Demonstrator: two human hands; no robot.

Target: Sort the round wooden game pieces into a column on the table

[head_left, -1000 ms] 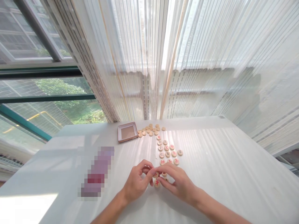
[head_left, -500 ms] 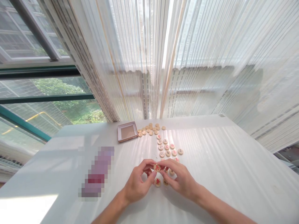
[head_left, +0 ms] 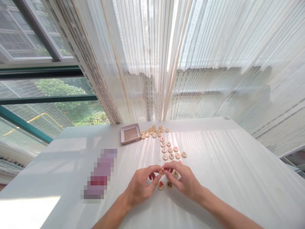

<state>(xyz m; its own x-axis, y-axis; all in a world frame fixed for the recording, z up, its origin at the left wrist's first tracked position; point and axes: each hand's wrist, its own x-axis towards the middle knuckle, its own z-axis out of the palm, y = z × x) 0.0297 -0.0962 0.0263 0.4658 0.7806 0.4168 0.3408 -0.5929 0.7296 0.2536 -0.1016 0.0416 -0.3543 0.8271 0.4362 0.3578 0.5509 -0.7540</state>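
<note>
Between the fingertips of both hands is a round wooden Chinese chess piece [head_left: 161,171] with a red character. My left hand [head_left: 144,183] pinches it from the left, and my right hand [head_left: 184,179] grips it from the right, fingers partly over its face. Just below them lie a red-marked chess piece [head_left: 161,185] and a black-marked chess piece [head_left: 169,184]. Another black-marked piece [head_left: 175,173] shows beside my right fingers. Beyond the hands, several face-up pieces [head_left: 171,156] lie in rows; my fingers partly cover the nearest ones.
A shallow open box [head_left: 122,139] sits at the back of the white table [head_left: 226,178]. Right of it is a loose cluster of face-down pieces [head_left: 154,135]. A blurred purple patch [head_left: 100,175] lies at left. Striped curtains [head_left: 152,95] hang behind the table, with a window at left.
The held piece has turned and tilted between my fingers, and my right fingers now cover more of it. The hands have shifted very slightly right; the pieces on the table stay in place.
</note>
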